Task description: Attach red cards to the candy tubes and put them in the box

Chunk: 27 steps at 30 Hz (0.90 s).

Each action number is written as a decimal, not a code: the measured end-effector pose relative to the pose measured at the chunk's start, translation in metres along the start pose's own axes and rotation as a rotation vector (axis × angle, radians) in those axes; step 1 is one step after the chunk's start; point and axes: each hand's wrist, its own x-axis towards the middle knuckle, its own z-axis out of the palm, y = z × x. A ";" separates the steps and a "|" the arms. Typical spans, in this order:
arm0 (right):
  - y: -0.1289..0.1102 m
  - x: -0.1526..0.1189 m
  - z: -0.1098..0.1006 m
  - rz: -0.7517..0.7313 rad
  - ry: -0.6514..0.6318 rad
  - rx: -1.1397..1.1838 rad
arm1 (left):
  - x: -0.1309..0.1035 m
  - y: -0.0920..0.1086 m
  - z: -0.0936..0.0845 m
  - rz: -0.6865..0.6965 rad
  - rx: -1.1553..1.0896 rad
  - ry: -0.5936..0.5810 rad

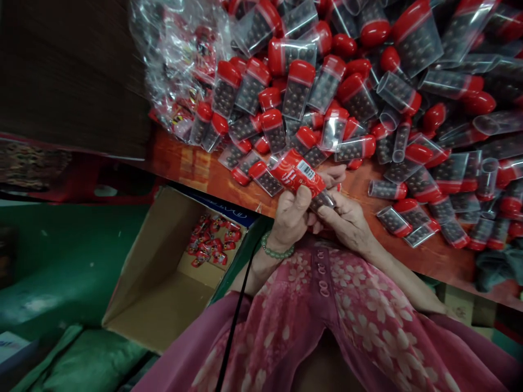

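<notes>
Both my hands meet over the table's front edge around a clear tube [322, 200] of dark round beads. A red printed sleeve [297, 173] with a barcode covers its upper part. My left hand [292, 215], with a green bead bracelet at the wrist, grips the sleeve with the thumb on top. My right hand [345, 218] pinches the tube's lower, bare end, and some of its fingers are hidden beneath. Just beyond my hands lie many similar red-capped clear tubes [299, 90] filled with dark beads.
A crumpled clear plastic bag [180, 60] with red printed pieces sits at the table's left. Below the left edge stands an open cardboard box [143, 272] holding several small red packs [212, 239]. The orange-brown table [180, 163] ends close to my body.
</notes>
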 end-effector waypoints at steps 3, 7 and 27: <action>-0.002 -0.001 -0.002 -0.029 -0.002 -0.062 | -0.002 -0.005 -0.001 0.026 0.071 -0.142; -0.002 0.001 -0.003 -0.028 -0.012 -0.040 | -0.005 -0.008 -0.004 0.011 0.082 -0.208; -0.012 -0.021 -0.018 -0.238 -0.066 -0.714 | -0.089 0.024 -0.102 0.246 0.377 0.381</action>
